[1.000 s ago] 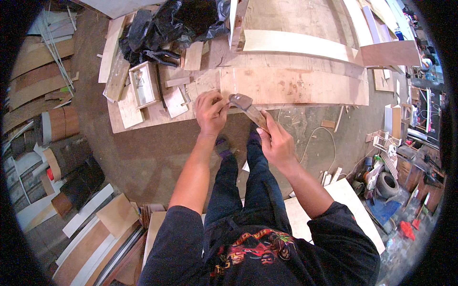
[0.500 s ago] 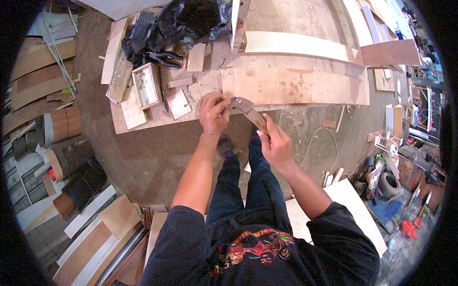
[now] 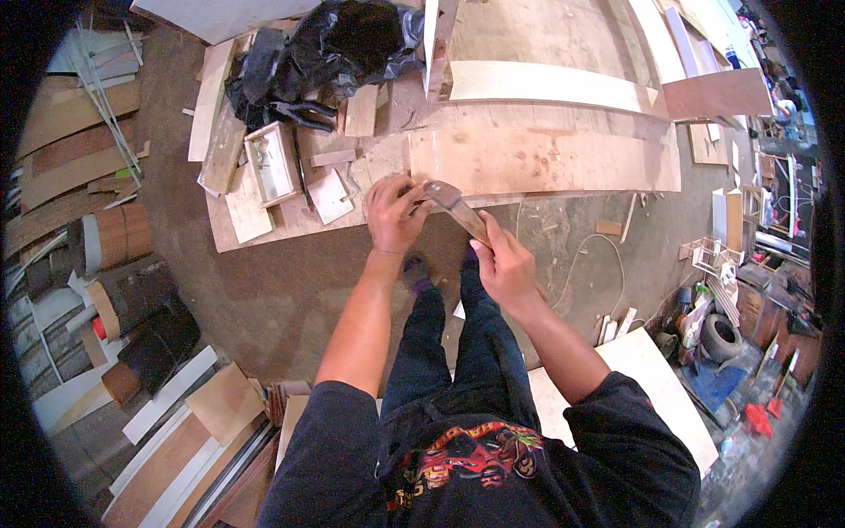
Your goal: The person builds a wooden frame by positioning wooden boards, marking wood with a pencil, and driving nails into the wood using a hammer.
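Note:
A hammer (image 3: 458, 211) with a wooden handle is gripped in my right hand (image 3: 507, 267), which is closed partway up the handle. Its head points up and left, right beside the fingertips of my left hand (image 3: 396, 214). Those left fingers are pinched together at the near edge of a long plywood strip (image 3: 546, 161). Whatever they hold is too small and hidden to name. The strip lies along the front of a larger wooden board (image 3: 308, 224), its left end just beyond my left hand.
Left on the board are a small open wooden box (image 3: 274, 165) with small bits inside, pliers (image 3: 304, 114), wood offcuts (image 3: 331, 197) and a black plastic bag (image 3: 352, 44). A wooden frame (image 3: 550, 85) stands behind the strip. Stacked boards (image 3: 180, 449) lie at lower left.
The hammer and right hand have shifted very slightly left. My left hand stays pinched at the strip's edge, and the view has tilted a little.

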Action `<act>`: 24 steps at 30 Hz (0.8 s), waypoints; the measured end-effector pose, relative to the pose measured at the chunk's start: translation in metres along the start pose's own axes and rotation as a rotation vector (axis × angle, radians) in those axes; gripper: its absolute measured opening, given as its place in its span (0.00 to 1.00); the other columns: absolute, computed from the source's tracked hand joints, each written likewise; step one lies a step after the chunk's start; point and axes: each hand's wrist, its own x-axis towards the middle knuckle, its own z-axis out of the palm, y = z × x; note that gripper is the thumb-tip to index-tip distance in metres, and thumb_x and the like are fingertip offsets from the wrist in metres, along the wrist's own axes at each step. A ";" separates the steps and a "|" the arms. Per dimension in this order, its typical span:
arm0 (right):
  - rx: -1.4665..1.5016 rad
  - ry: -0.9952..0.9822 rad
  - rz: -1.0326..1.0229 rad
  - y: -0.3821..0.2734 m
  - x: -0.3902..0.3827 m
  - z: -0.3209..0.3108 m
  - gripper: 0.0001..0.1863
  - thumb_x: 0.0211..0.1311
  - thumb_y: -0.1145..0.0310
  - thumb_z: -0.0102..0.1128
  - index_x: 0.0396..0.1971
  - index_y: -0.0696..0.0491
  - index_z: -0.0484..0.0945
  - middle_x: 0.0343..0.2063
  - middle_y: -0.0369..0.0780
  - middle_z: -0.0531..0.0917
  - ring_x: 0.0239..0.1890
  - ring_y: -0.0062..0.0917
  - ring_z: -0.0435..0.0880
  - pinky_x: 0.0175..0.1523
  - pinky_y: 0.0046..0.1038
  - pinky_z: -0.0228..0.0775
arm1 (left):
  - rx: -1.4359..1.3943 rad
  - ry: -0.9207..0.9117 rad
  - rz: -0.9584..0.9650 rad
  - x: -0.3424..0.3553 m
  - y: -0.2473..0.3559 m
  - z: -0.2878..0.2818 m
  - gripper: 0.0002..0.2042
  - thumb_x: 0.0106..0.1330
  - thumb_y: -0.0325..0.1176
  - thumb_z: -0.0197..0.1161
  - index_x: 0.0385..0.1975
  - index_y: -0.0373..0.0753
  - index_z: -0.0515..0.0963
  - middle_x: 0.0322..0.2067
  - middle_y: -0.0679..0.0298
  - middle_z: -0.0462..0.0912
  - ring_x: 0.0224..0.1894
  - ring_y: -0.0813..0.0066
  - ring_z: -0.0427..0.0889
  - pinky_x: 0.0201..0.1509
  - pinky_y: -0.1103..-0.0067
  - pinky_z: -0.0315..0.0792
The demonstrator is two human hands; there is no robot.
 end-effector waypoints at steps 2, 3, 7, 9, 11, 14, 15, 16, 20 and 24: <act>0.093 0.121 -0.066 0.000 -0.002 0.000 0.23 0.70 0.61 0.58 0.61 0.53 0.73 0.32 0.44 0.82 0.31 0.42 0.84 0.33 0.40 0.79 | 0.011 -0.007 0.002 0.000 -0.001 0.000 0.21 0.38 0.25 0.76 0.38 0.44 0.86 0.41 0.61 0.84 0.49 0.56 0.83 0.54 0.64 0.74; 0.092 0.123 -0.065 0.002 -0.003 0.002 0.23 0.70 0.61 0.58 0.61 0.53 0.73 0.32 0.44 0.82 0.31 0.42 0.84 0.33 0.40 0.79 | 0.016 -0.035 -0.006 -0.001 -0.001 -0.001 0.21 0.39 0.26 0.77 0.39 0.44 0.86 0.41 0.61 0.84 0.49 0.56 0.82 0.54 0.64 0.74; 0.000 0.026 0.019 0.007 -0.002 0.003 0.22 0.70 0.62 0.58 0.59 0.53 0.74 0.34 0.46 0.83 0.32 0.43 0.84 0.34 0.40 0.78 | -0.012 -0.073 -0.038 -0.004 0.000 -0.003 0.21 0.43 0.29 0.79 0.41 0.45 0.87 0.41 0.60 0.83 0.49 0.57 0.82 0.55 0.64 0.73; 0.004 0.062 0.029 0.011 0.001 -0.004 0.21 0.69 0.62 0.58 0.59 0.53 0.74 0.34 0.46 0.83 0.33 0.44 0.84 0.36 0.41 0.78 | -0.010 -0.057 -0.027 -0.002 0.005 -0.005 0.19 0.46 0.31 0.78 0.41 0.44 0.86 0.40 0.62 0.83 0.49 0.58 0.81 0.56 0.65 0.72; -0.039 0.154 0.044 0.024 0.010 -0.011 0.22 0.69 0.62 0.59 0.59 0.54 0.74 0.34 0.48 0.83 0.35 0.46 0.84 0.39 0.43 0.77 | -0.009 -0.039 -0.015 0.000 0.008 -0.007 0.18 0.49 0.34 0.77 0.41 0.42 0.86 0.40 0.63 0.83 0.49 0.59 0.80 0.58 0.65 0.70; -0.143 0.133 0.136 0.044 0.030 -0.039 0.22 0.66 0.64 0.61 0.58 0.51 0.74 0.38 0.47 0.83 0.39 0.47 0.83 0.42 0.47 0.76 | -0.072 -0.043 -0.079 0.004 0.006 -0.006 0.16 0.55 0.35 0.75 0.43 0.40 0.85 0.39 0.60 0.84 0.46 0.58 0.82 0.55 0.66 0.73; -0.259 0.119 0.164 0.051 0.039 -0.049 0.22 0.65 0.64 0.61 0.58 0.49 0.74 0.39 0.47 0.83 0.40 0.47 0.83 0.43 0.48 0.76 | -0.177 -0.002 -0.277 0.008 0.007 -0.003 0.15 0.58 0.36 0.73 0.44 0.38 0.85 0.38 0.57 0.85 0.44 0.58 0.83 0.53 0.67 0.74; -0.259 0.128 0.159 0.061 0.048 -0.060 0.22 0.65 0.64 0.61 0.58 0.49 0.74 0.39 0.47 0.83 0.40 0.47 0.83 0.43 0.48 0.76 | -0.283 0.038 -0.476 0.012 0.008 0.001 0.15 0.61 0.37 0.71 0.44 0.37 0.85 0.36 0.55 0.85 0.41 0.58 0.84 0.50 0.67 0.76; -0.401 0.075 0.095 0.102 0.079 -0.082 0.23 0.63 0.63 0.63 0.59 0.42 0.74 0.42 0.44 0.83 0.44 0.45 0.83 0.45 0.46 0.77 | -0.285 0.047 -0.706 0.049 0.019 0.011 0.14 0.65 0.37 0.67 0.44 0.35 0.84 0.35 0.52 0.87 0.37 0.58 0.86 0.47 0.69 0.77; -0.392 0.044 0.044 0.124 0.110 -0.081 0.23 0.60 0.64 0.65 0.57 0.41 0.77 0.42 0.41 0.83 0.44 0.41 0.82 0.46 0.43 0.77 | -0.090 -0.088 -0.876 0.073 0.015 0.009 0.14 0.67 0.36 0.63 0.44 0.33 0.84 0.38 0.49 0.88 0.40 0.61 0.88 0.47 0.72 0.77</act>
